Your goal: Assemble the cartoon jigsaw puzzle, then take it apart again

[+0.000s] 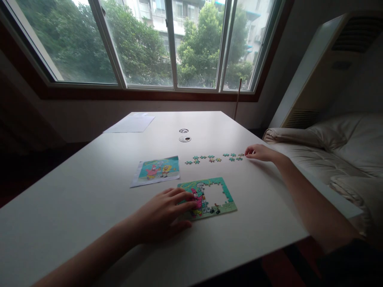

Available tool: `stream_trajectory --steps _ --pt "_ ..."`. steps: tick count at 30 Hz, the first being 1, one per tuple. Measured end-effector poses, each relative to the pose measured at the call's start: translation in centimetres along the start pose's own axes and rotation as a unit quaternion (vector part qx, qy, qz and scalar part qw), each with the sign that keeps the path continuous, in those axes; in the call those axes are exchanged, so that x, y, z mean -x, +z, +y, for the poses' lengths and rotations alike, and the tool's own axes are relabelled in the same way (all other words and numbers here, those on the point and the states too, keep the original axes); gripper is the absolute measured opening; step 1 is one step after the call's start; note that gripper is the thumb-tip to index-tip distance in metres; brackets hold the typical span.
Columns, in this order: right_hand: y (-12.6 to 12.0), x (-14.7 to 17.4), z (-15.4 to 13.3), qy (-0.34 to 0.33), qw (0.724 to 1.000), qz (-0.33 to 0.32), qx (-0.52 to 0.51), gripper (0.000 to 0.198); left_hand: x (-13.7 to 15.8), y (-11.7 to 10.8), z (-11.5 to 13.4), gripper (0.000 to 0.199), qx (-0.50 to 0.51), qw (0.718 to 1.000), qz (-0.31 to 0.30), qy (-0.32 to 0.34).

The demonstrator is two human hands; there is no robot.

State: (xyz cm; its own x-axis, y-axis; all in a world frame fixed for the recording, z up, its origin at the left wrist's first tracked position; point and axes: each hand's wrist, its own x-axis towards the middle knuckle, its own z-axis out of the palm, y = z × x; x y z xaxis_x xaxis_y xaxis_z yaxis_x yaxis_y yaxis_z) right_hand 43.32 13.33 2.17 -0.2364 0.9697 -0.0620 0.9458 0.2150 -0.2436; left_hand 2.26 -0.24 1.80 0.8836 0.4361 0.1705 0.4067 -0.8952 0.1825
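A partly assembled jigsaw puzzle (231, 202) with a cartoon picture lies on the white table, a jagged gap right of its middle. Fingers spread, my left hand (167, 211) rests on its left part and covers some of the picture. Loose puzzle pieces (211, 160) are spread beyond it in short rows. At the right end of these rows, my right hand (257, 153) is closed in a pinch low over the table. Its fingertips are beside a puzzle piece (241, 154); whatever may be between them is hidden.
A printed cartoon picture sheet (158, 169) lies left of the pieces. Two small round objects (184, 139) are farther back on the table (74, 191). White paper (130, 124) lies at the far left corner. A pale sofa (326, 155) stands to the right, windows behind.
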Motion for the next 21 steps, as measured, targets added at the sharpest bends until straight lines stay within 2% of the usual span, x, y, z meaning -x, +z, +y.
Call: stream_trajectory --steps 4,10,21 --pt "0.2 -0.2 -0.4 -0.006 1.000 -0.005 -0.008 0.025 -0.1 0.0 0.0 0.039 0.000 1.000 0.010 0.002" --pt "0.7 -0.4 -1.3 -0.018 0.998 -0.036 -0.057 0.035 0.0 0.0 0.0 0.040 0.003 1.000 0.000 -0.005" --pt "1.1 -0.3 -1.0 -0.015 0.986 -0.118 -0.117 0.033 0.0 0.1 -0.1 0.040 0.010 1.000 -0.016 -0.009"
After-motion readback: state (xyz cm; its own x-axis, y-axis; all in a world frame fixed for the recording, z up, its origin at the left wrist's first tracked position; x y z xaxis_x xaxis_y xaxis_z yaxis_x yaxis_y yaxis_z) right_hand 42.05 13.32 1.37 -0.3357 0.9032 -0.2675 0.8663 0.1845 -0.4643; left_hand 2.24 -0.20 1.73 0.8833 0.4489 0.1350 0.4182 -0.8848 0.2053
